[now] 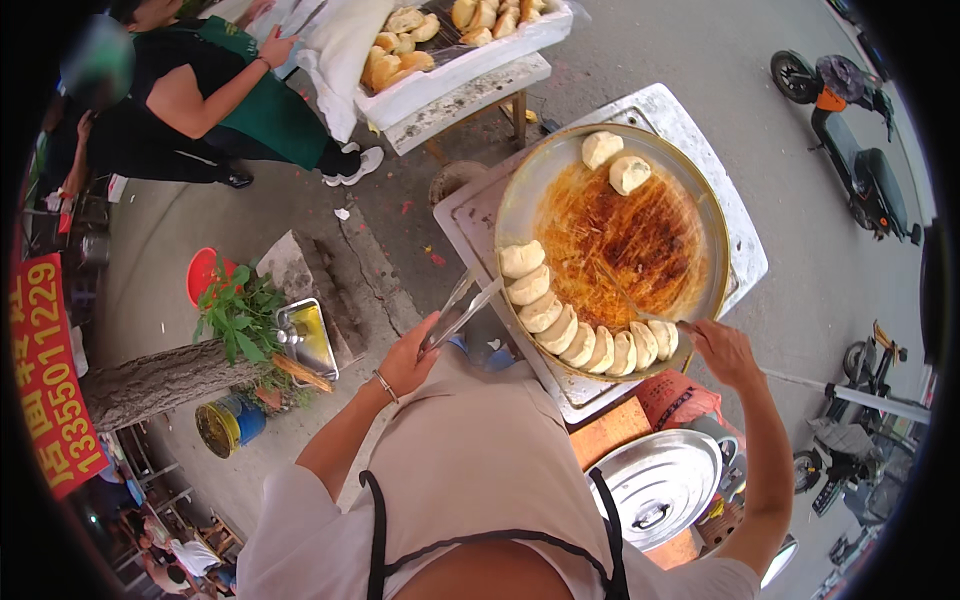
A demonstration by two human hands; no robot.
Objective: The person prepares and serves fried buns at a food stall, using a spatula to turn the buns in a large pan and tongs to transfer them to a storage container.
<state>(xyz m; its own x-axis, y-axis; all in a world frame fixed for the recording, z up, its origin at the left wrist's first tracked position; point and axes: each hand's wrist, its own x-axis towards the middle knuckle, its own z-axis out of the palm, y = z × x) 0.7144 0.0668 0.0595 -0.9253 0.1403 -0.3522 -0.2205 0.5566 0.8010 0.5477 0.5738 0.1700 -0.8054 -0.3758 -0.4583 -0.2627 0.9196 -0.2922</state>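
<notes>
My left hand (409, 358) grips metal tongs (472, 304), their arms apart and their tips at the left rim of a large round pan (516, 191). Nothing shows between the tips. My right hand (721, 351), at the pan's lower right rim, holds a thin metal utensil (628, 298) that slants in over the browned pan floor; its exact kind is unclear. A curved row of several pale filled dough pieces (559, 330) stands along the near left and bottom wall. Two more dough pieces (628, 175) sit near the far rim.
The pan rests on a white square stove top (739, 247). Beyond it, a foam box (480, 64) holds several browned pastries. A person in a green apron (266, 112) stands at the upper left. Near my right arm lies a metal lid (652, 480); a tree trunk (172, 379) rises left.
</notes>
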